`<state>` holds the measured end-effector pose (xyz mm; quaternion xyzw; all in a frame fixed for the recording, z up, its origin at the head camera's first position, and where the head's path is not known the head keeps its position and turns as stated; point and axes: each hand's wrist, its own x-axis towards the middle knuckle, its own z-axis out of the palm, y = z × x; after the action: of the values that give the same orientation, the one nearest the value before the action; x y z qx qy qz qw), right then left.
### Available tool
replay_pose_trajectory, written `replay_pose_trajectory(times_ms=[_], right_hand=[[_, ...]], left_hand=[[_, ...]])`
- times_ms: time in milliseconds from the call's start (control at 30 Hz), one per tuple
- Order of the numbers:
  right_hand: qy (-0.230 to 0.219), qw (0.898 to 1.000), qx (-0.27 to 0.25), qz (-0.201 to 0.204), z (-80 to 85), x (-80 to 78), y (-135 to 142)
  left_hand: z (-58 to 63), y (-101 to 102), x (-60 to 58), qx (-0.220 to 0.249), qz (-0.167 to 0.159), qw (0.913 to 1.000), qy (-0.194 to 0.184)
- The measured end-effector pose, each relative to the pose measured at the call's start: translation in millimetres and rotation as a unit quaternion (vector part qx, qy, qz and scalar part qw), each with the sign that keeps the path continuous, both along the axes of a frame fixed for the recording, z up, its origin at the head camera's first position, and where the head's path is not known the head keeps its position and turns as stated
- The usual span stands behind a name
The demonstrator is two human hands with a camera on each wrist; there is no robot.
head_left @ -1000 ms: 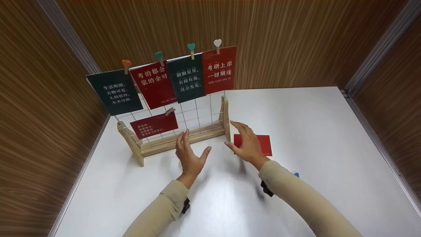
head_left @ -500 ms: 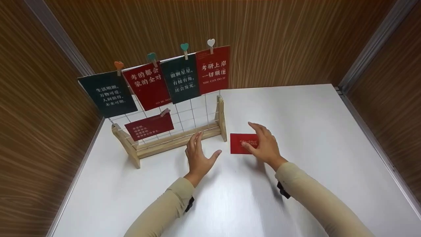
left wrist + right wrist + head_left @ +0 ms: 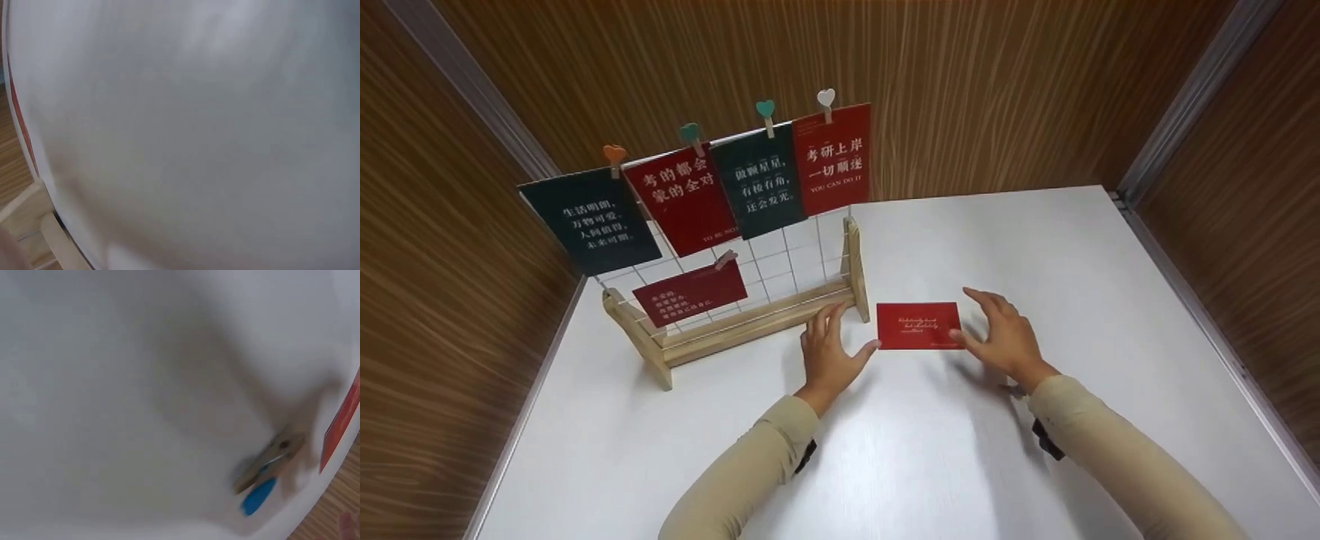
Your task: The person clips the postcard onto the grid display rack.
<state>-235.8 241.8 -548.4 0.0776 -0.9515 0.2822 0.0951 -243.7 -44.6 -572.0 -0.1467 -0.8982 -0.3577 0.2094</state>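
A red card (image 3: 915, 326) with light script lies flat on the white table. My left hand (image 3: 831, 361) is at its left side, fingers relaxed and thumb spread; the thumb tip is at the card's lower left corner, and whether it touches I cannot tell. At the other end, my right hand (image 3: 1011, 339) has its fingers loosely bent and its thumb over the card's right edge. Neither hand holds anything. Near the right wrist lies a small wooden clothespin (image 3: 273, 461) with a blue piece on it, mostly covered by the hand and sleeve in the head view.
Left of the card stands a wire-grid rack on a wooden base (image 3: 757, 330). Several red and green cards hang along its top from heart clothespins, such as a white one (image 3: 826, 101). A smaller red card (image 3: 690, 292) is clipped lower. Wood-grain panels (image 3: 997, 90) surround the table.
My right hand has moved right, off the rack's end and across the red card, which is now uncovered. The left hand has come right, close to the card. The head view has shifted slightly.
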Motion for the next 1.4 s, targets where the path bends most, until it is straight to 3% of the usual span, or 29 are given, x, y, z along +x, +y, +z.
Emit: replay_pose_trajectory(times_ms=[200, 333, 600, 967, 1400], right_hand=[[-0.006, 1.0, 0.01, -0.003, -7.2, 9.4, 21.9], [-0.033, 0.999, 0.01, -0.009, -10.6, 18.0, 34.0], [-0.061, 0.998, 0.0, -0.008, -17.2, 35.8, 54.6], [-0.056, 0.998, -0.008, 0.002, -23.8, 52.1, 69.8], [-0.032, 0.999, 0.01, 0.026, -32.6, 70.4, 73.8]], left_hand=[[-3.4, 12.2, 1.2, 0.004, -0.035, 0.9993, -0.014], [-5.9, 18.8, 2.8, -0.003, -0.048, 0.9984, -0.029], [-5.9, 24.3, -1.3, -0.029, -0.062, 0.9954, -0.067], [-11.2, 31.2, -8.7, -0.059, -0.072, 0.9868, -0.132], [-17.1, 32.3, -12.3, -0.074, -0.061, 0.9874, -0.126]])
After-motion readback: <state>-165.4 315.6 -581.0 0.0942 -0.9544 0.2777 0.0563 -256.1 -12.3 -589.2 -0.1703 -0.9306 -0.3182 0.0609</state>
